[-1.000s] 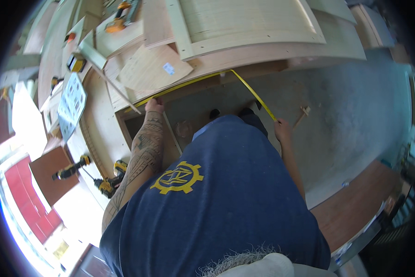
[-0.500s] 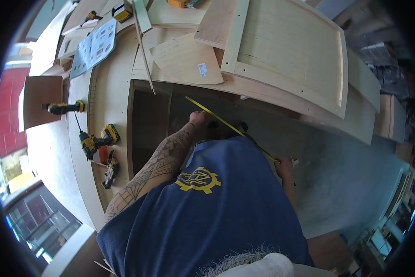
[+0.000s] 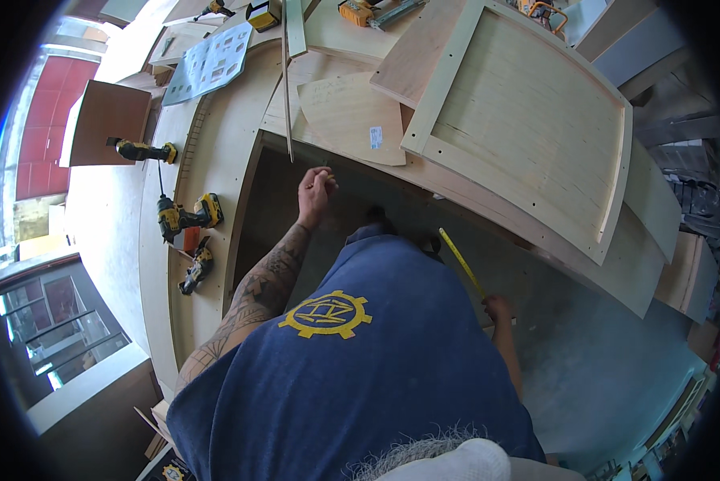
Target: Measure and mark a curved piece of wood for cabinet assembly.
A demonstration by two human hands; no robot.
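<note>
My right hand (image 3: 498, 309) is closed at the near end of a tape measure, low on the right beside my blue shirt (image 3: 360, 385). The yellow blade (image 3: 461, 260) sticks out forward and left from it, its tip free in the air; the case is hidden. My left hand (image 3: 317, 194) is raised before the front edge of the wooden workpiece, fingers curled together. A small thin thing seems to show at the fingertips, too small to name. Just beyond that hand, a narrow wood strip (image 3: 286, 96) overhangs the edge.
A framed wooden panel (image 3: 528, 120) lies at the right, near a thin plywood piece (image 3: 352, 116) with a label. Cordless drills (image 3: 185, 215) and another power tool (image 3: 197, 266) rest at the left. A printed sheet (image 3: 209, 62) and a yellow-orange tool (image 3: 358, 12) lie farther back.
The tape blade has become shorter and its tip has drawn back toward my right hand. My left hand has risen forward and left, away from the blade. The view has shifted.
</note>
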